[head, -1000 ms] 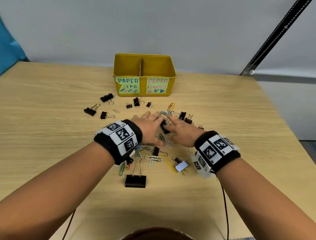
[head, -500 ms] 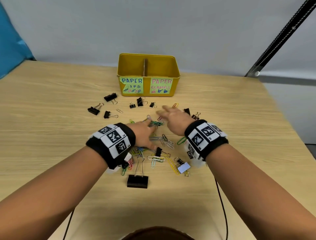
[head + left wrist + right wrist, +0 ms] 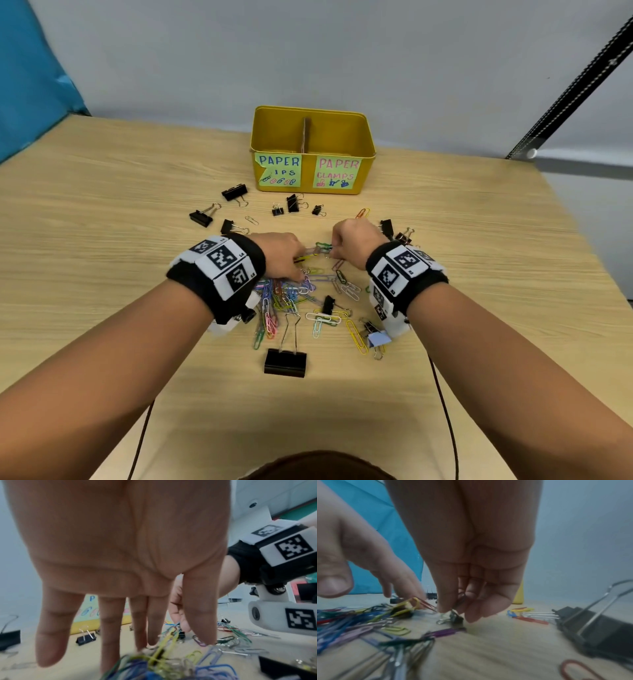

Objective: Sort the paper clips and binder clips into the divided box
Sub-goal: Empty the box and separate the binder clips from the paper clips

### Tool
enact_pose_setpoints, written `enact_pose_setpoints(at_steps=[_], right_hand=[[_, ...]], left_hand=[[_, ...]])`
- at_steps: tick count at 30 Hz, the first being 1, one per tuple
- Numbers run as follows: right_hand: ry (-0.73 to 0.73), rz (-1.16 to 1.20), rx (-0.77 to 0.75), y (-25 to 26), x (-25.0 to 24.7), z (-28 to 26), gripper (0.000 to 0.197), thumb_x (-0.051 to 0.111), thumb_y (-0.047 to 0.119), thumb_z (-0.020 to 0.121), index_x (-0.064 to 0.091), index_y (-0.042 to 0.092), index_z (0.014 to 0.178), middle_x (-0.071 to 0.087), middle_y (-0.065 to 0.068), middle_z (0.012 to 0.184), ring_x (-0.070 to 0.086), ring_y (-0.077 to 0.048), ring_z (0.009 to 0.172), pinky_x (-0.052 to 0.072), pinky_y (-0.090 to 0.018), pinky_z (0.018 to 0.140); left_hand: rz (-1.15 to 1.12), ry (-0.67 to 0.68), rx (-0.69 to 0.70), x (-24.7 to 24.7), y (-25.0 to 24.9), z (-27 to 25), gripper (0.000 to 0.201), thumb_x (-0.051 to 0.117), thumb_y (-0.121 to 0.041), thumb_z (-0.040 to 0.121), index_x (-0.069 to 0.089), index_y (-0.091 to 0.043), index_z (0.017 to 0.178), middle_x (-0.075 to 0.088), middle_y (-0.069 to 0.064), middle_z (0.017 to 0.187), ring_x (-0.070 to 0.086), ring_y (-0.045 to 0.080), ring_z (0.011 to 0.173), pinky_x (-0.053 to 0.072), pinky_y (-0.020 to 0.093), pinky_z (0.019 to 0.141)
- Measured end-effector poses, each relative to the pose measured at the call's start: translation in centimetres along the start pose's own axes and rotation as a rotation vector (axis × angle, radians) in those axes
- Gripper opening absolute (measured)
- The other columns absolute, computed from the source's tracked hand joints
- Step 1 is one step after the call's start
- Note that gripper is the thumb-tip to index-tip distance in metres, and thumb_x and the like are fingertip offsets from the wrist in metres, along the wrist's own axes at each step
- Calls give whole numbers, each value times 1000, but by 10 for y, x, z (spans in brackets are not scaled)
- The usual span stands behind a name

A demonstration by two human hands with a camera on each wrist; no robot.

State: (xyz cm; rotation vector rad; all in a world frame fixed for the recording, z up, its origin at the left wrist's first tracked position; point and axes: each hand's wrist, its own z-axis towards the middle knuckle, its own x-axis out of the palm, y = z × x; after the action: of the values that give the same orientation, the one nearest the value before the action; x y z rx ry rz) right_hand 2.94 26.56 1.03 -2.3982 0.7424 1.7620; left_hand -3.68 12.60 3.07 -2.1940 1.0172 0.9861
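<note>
Head view showed my yellow divided box [image 3: 366, 144], both compartments apparently bare. My right hand [image 3: 356, 240] pinched a small binder clip [image 3: 456, 616]; my left hand [image 3: 281, 250] lay with fingers straight on the paper clips [image 3: 284, 294].

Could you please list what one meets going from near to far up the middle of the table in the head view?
Large black binder clip → pile of coloured paper clips → green paper clip between the hands → small black binder clip → yellow divided box.

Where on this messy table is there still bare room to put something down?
Bare wood lies left of the black clips, right of the right hand, and near the big clip. It is crowded between the hands, around the paper clips.
</note>
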Motion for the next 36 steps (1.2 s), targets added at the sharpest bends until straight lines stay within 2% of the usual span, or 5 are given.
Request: enact_pose_setpoints(at_steps=[8,15,22,26,36], right_hand=[[-54,322,-77,0,1,-4,19,63,-4,80,72,6,93,60,-2,82,56,-14,72,43,-23,71],[-5,1105,-108,-7,-3,-10,32,62,-16,78,63,16,80,64,4,62,62,0,52,53,-15,62],[54,969,-99,-4,-2,-7,19,61,-3,86,61,13,77,59,1,58,57,3,38,51,-13,46],[4,857,-132,-1,-1,-3,33,62,-10,81,62,21,71,57,1,70,56,1,47,51,-19,59],[1,877,-83,5,-11,-13,49,48,-21,75,59,8,113,55,0,85,51,-13,68,45,-23,60]], left_hand=[[-59,-35,34,6,0,-3,46,57,-37,88,54,-19,130,14,10,157,26,31,141,29,40,115],[-260,-200,98,4,-6,-4,23,58,-21,89,68,-9,106,66,7,105,55,18,93,38,22,79],[-469,-292,126,3,2,-9,14,57,-1,87,56,-14,91,54,-5,75,50,8,63,38,19,60],[-587,-300,59,9,4,-8,31,64,-15,87,37,-18,102,51,-4,77,50,9,55,38,21,49],[-500,-458,15,4,9,-10,20,49,-15,95,63,-9,108,54,5,94,49,19,77,35,23,73]])
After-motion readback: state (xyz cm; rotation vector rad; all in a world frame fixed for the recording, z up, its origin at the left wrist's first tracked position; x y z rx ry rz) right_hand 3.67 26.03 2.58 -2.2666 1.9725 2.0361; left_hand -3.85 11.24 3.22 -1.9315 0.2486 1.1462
